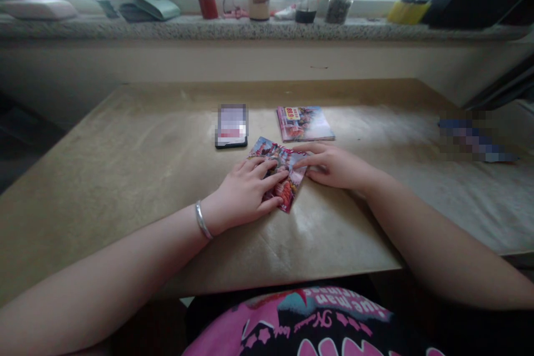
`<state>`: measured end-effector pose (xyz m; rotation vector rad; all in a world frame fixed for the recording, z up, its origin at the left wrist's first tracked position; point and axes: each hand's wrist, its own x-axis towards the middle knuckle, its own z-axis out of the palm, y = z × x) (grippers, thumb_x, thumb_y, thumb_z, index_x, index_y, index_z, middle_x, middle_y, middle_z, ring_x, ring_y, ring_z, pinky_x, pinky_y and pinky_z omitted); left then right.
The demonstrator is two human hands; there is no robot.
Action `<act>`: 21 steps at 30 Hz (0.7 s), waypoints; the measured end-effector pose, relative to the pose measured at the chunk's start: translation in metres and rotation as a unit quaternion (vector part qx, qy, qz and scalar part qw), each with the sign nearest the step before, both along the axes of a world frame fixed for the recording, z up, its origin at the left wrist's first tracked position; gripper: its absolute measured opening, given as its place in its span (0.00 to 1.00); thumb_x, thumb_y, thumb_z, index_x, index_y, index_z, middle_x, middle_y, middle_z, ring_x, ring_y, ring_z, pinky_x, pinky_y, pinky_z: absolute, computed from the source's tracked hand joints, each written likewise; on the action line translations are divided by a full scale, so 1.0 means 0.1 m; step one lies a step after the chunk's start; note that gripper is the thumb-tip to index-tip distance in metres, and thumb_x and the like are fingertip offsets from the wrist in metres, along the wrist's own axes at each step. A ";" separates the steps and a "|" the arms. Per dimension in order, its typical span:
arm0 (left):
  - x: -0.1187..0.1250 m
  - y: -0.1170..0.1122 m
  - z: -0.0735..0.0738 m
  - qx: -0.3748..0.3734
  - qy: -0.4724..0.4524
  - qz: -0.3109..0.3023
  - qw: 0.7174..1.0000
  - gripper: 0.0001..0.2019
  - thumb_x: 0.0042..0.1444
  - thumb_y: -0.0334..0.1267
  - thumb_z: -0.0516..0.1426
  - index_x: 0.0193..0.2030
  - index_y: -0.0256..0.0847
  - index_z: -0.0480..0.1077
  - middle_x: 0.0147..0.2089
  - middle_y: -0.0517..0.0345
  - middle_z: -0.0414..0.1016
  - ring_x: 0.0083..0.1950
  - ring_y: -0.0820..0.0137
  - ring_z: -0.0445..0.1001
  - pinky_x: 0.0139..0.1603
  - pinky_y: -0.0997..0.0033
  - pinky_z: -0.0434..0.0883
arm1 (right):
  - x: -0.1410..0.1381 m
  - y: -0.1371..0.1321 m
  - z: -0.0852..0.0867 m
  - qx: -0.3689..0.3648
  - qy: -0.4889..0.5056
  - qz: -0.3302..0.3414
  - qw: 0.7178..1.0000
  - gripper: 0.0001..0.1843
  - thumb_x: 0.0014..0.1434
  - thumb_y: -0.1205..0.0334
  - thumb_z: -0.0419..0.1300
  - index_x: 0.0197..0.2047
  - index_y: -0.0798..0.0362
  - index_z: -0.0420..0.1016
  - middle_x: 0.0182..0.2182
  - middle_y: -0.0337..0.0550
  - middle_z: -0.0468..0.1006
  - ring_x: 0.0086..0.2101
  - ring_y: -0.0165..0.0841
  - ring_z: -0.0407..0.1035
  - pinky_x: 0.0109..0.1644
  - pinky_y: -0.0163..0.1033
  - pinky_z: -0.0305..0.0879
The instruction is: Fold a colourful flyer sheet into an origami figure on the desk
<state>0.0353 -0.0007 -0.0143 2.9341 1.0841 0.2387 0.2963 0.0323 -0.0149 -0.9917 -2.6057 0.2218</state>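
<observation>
A folded, brightly printed sheet of paper [278, 169] lies on the brown table [146, 167] in front of me. My left hand [246, 194], with a silver bangle on its wrist, lies flat on the sheet's left part, fingers stretched out and pressing it down. My right hand [334, 167] rests at the sheet's right edge, fingers extended and pointing left, their tips on the paper. A second stack of printed paper [304, 123] lies just beyond, untouched.
A phone [231, 126] lies face up left of the stack. A blurred object [475, 136] sits at the table's right. The stone windowsill [250, 28] behind holds a red jar [207, 1], bottles, a green pouch [154, 4] and a yellow item.
</observation>
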 end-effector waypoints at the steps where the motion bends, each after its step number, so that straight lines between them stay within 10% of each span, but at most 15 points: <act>1: 0.00 0.00 -0.01 -0.006 -0.004 0.000 1.000 0.28 0.62 0.54 0.51 0.66 0.44 0.60 0.66 0.46 0.61 0.66 0.50 0.58 0.67 0.45 0.56 | 0.00 0.01 -0.01 -0.001 0.012 0.015 1.000 0.17 0.57 0.67 0.58 0.48 0.46 0.79 0.60 0.43 0.69 0.58 0.39 0.64 0.63 0.50 0.60; 21: 0.02 0.05 0.00 -0.060 -0.052 0.000 0.997 0.26 0.61 0.50 0.54 0.63 0.41 0.63 0.68 0.44 0.58 0.69 0.54 0.56 0.69 0.45 0.53 | -0.09 0.03 -0.04 -0.032 0.089 0.023 0.995 0.09 0.57 0.55 0.64 0.39 0.48 0.82 0.40 0.46 0.79 0.43 0.36 0.71 0.51 0.44 0.67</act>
